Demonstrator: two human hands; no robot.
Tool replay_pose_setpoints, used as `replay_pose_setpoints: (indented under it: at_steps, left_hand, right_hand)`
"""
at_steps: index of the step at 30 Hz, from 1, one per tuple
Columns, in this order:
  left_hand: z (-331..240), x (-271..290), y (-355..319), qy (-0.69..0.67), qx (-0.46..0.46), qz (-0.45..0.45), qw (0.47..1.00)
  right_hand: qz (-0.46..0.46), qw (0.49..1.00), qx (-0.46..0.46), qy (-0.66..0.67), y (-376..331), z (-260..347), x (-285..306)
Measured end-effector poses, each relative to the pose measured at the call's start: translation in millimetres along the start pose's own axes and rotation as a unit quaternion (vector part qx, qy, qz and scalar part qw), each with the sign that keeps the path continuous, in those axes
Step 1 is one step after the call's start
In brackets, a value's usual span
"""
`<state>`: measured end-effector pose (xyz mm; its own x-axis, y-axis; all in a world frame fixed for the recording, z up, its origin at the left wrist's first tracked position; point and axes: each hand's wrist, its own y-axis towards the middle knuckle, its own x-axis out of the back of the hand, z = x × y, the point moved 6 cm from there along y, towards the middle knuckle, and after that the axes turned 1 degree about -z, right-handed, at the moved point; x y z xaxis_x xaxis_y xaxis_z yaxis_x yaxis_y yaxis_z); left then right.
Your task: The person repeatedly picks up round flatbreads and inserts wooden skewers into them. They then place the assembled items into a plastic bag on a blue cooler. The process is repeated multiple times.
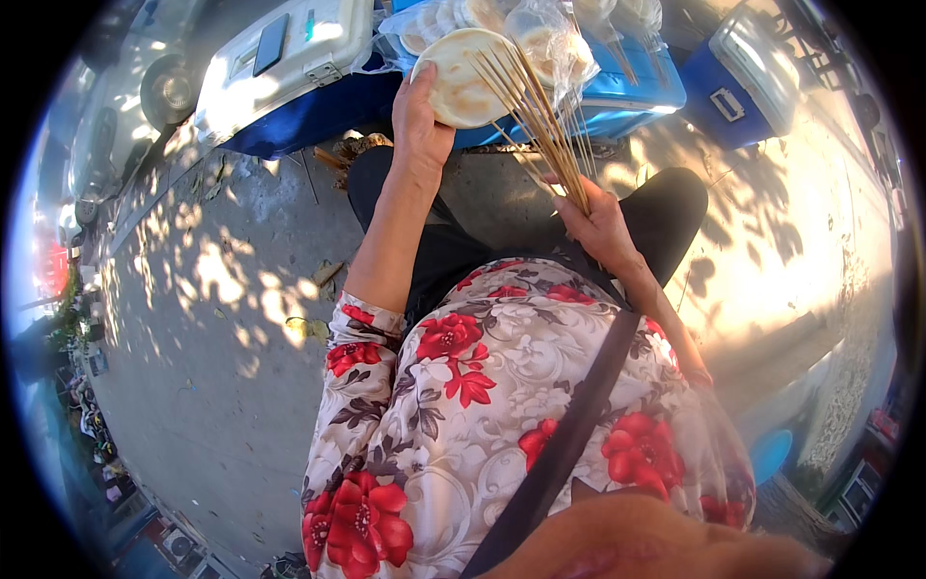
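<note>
nearest, just past the flowered shirt (pixel 502 367) and dark strap (pixel 559 429), best to hold the skewers (pixel 550 125) as 1 tidy bundle in the right hand (pixel 596 227), gripping low, near the butt ends; splayed toward the tips, so worth squaring up. if drawing out just 1, loosen the grip only slightly, and aim the points away from the other wrist. a little farther out, support the bread (pixel 453 92) by the lower left rim with the left hand (pixel 422 116), lightly enough not to crease or tear, firmly enough not to drop. probably safest to press on both faces, not on the edge, and to tilt only a little. cannot tell whether touching the skewers or merely crossing behind them in this view. as for pose: right arm bent, beside the right knee (pixel 680 207), with fingers clamped around the skewers; left arm reaching forward past the left knee (pixel 371 179), with thumb on the near face, the other fingers mostly hidden behind, clamped on the bread. beyond, clear bags (pixel 569 58) of similar rounds on a blue box (pixel 666 92); to the left, a phone (pixel 271 45) on a white lid (pixel 231 87); to the right, 1 more cooler (pixel 743 87).
</note>
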<state>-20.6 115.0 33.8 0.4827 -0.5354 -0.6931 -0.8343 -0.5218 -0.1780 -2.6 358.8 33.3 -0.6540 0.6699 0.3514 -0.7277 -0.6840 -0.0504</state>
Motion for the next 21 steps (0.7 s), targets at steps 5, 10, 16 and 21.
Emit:
replay_pose_setpoints:
  at_steps: [5,10,16,21]
  left_hand:
    - [10.8,-7.6,-10.0,-0.019,0.011,0.028,0.999]
    - [15.7,-20.8,-25.5,0.011,0.018,0.006,1.0]
    - [19.3,-22.2,-28.9,0.008,0.021,-0.005,1.0]
    - [18.6,-16.1,-19.8,0.012,0.022,0.008,1.0]
  right_hand:
    - [-0.017,0.999,-0.029,0.042,4.5,10.7,-1.4]
    - [-0.032,0.999,0.016,0.034,14.6,18.0,-2.4]
    - [-0.027,0.994,0.009,0.103,23.7,19.9,-8.2]
    - [-0.028,0.992,-0.025,0.123,21.6,20.9,-7.4]
